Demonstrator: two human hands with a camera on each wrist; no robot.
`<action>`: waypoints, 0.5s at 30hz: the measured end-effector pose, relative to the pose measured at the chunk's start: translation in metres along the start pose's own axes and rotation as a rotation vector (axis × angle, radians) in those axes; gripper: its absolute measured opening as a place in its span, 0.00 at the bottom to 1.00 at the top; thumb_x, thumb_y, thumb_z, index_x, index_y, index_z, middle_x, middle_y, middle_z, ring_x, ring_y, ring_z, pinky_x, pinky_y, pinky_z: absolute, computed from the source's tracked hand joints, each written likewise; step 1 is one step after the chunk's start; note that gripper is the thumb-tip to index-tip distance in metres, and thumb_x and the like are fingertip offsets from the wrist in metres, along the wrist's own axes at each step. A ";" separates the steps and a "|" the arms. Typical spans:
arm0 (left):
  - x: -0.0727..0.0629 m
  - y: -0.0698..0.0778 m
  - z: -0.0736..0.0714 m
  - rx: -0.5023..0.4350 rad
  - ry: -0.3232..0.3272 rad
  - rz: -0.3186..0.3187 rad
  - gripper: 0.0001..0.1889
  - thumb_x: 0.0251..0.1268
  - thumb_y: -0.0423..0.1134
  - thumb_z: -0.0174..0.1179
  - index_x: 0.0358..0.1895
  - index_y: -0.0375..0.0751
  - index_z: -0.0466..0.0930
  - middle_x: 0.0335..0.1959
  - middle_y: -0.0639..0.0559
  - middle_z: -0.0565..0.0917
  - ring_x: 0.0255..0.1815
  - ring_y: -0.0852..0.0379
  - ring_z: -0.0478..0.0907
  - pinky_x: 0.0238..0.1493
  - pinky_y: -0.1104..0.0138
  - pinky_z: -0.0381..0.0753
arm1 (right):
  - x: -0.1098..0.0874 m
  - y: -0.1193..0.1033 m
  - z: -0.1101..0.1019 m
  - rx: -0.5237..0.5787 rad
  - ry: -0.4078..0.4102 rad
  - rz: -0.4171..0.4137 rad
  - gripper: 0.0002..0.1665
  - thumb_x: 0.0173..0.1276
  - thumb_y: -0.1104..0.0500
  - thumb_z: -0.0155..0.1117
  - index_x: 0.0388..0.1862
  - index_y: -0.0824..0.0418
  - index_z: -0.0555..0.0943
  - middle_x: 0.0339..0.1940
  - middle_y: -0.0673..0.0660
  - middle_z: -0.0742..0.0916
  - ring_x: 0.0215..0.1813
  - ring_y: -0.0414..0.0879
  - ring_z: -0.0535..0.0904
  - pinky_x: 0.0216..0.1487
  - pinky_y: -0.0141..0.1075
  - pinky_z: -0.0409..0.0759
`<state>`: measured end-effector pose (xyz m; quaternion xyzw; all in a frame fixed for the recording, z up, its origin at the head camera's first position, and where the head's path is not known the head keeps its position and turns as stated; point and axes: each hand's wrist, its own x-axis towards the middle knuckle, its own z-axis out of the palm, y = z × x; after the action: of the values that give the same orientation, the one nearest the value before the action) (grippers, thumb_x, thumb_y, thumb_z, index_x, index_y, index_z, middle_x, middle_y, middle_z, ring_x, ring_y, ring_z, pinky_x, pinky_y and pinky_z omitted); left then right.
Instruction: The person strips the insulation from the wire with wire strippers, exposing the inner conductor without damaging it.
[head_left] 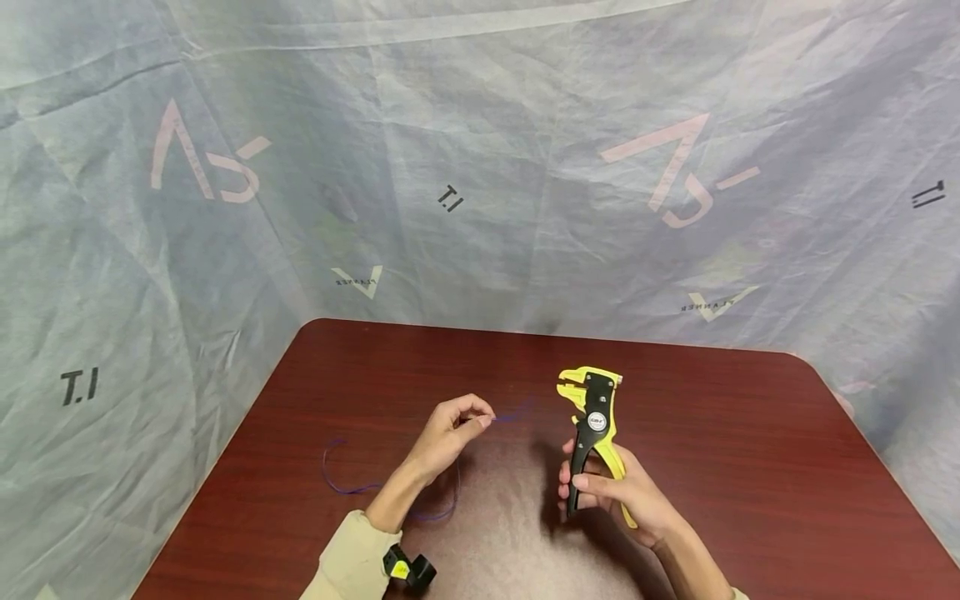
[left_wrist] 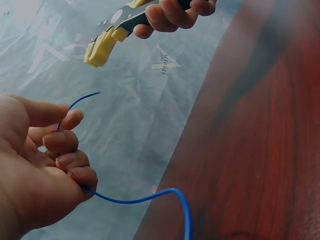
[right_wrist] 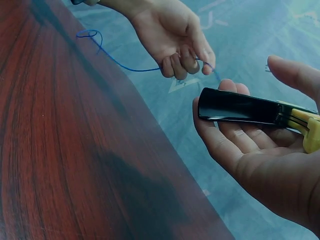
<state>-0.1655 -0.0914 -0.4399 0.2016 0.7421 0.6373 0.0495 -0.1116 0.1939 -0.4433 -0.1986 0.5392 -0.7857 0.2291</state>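
Observation:
My left hand (head_left: 442, 437) pinches a thin blue wire (left_wrist: 131, 201) between thumb and finger. A short free end of the wire sticks out past the fingertips toward the right. The rest runs through the curled fingers and trails in loops over the table. To the right, my right hand (head_left: 641, 496) holds a black and yellow wire stripper (head_left: 597, 410) by its handles, head upward. The stripper's yellow jaws stand apart, facing left toward the wire end, with a gap between them. In the right wrist view the black handle (right_wrist: 240, 106) lies across the fingers.
A dark red wooden table (head_left: 735, 433) lies under both hands. Grey printed sheeting (head_left: 495, 167) hangs behind and beside it. On the left sleeve sits a small black and yellow wrist device (head_left: 408, 568).

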 end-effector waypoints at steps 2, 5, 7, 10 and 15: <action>-0.001 0.001 -0.001 0.005 -0.011 0.008 0.10 0.72 0.32 0.56 0.46 0.26 0.82 0.35 0.48 0.82 0.26 0.67 0.66 0.34 0.74 0.69 | 0.000 0.000 0.000 0.003 -0.005 0.002 0.20 0.71 0.73 0.52 0.60 0.62 0.72 0.42 0.52 0.88 0.44 0.45 0.88 0.49 0.45 0.86; -0.002 0.003 -0.002 0.009 -0.027 0.027 0.11 0.72 0.33 0.57 0.46 0.26 0.83 0.39 0.39 0.85 0.27 0.68 0.67 0.35 0.74 0.72 | 0.000 0.000 0.001 0.000 -0.013 0.010 0.20 0.71 0.73 0.52 0.59 0.62 0.72 0.41 0.52 0.87 0.43 0.45 0.88 0.49 0.45 0.86; -0.002 0.004 -0.003 0.018 -0.027 0.052 0.11 0.72 0.32 0.57 0.44 0.25 0.83 0.39 0.36 0.85 0.29 0.69 0.69 0.36 0.73 0.73 | -0.001 0.000 0.001 -0.006 -0.017 0.022 0.20 0.71 0.73 0.52 0.59 0.61 0.72 0.41 0.52 0.87 0.43 0.45 0.88 0.49 0.45 0.86; -0.003 0.006 -0.004 0.025 -0.018 0.102 0.09 0.72 0.30 0.56 0.40 0.24 0.82 0.31 0.35 0.81 0.29 0.69 0.70 0.34 0.72 0.73 | -0.001 0.000 0.002 -0.013 -0.023 0.039 0.20 0.70 0.73 0.52 0.58 0.59 0.72 0.41 0.51 0.87 0.43 0.45 0.87 0.49 0.45 0.86; -0.003 0.009 -0.004 0.021 -0.012 0.166 0.07 0.71 0.27 0.53 0.36 0.27 0.80 0.25 0.35 0.75 0.27 0.68 0.70 0.31 0.71 0.73 | -0.002 0.000 0.003 -0.011 -0.049 0.040 0.20 0.71 0.73 0.52 0.60 0.63 0.71 0.42 0.52 0.86 0.44 0.45 0.87 0.49 0.44 0.86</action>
<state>-0.1620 -0.0952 -0.4310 0.2667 0.7293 0.6300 -0.0011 -0.1089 0.1927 -0.4428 -0.2082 0.5416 -0.7728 0.2570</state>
